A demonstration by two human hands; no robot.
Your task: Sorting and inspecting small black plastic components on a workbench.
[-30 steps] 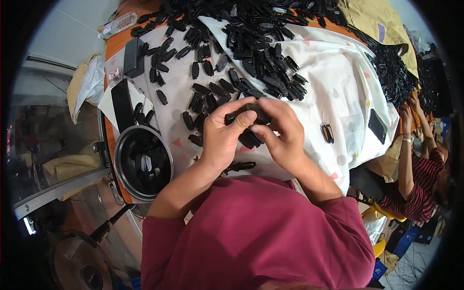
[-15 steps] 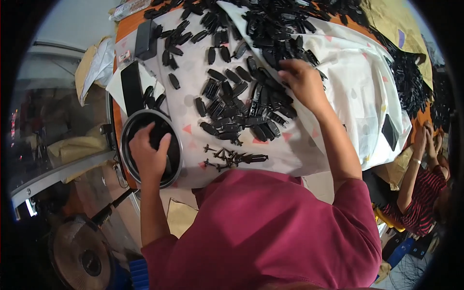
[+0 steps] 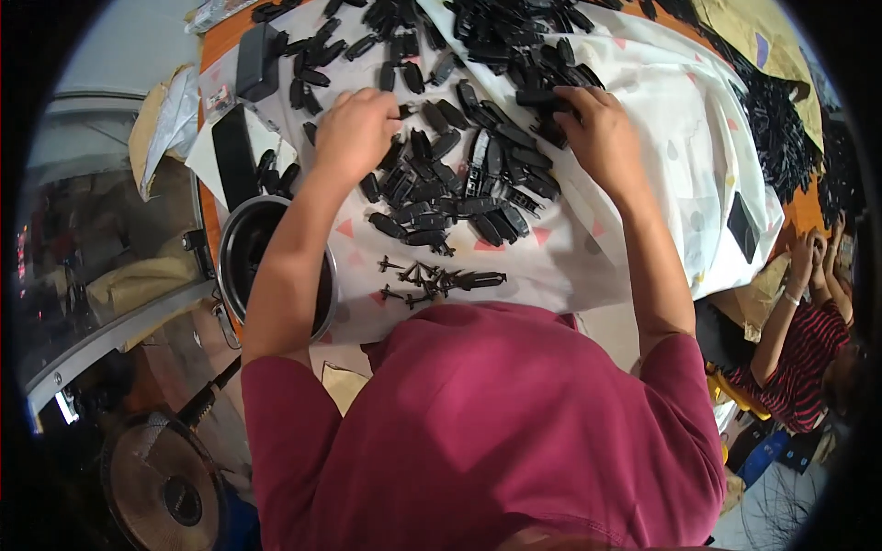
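My right hand (image 3: 602,133) is closed at the fingertips on a black oblong plastic casing (image 3: 536,96), held at the edge of a big heap of similar casings (image 3: 496,37). On the left, my left hand (image 3: 356,133) reaches over the table with its fingers drawn together. A small dark bit shows at those fingertips, too small to name. Between the hands and nearer to me lies a loose cluster of black casings (image 3: 432,193), some showing their hollow inner side. Closer still are several thin, dark branched pieces (image 3: 413,280).
A round metal-rimmed bowl (image 3: 226,241) stands at the left table edge, partly behind my left forearm. Beyond it are a black phone-like slab (image 3: 234,156) and a dark box (image 3: 257,62). Patterned white cloth (image 3: 643,202) covers the table. Another person (image 3: 799,358) sits at the right.
My left hand has left the bowl and moved up and right to the casings. My right hand has shifted slightly right and now holds a black casing.
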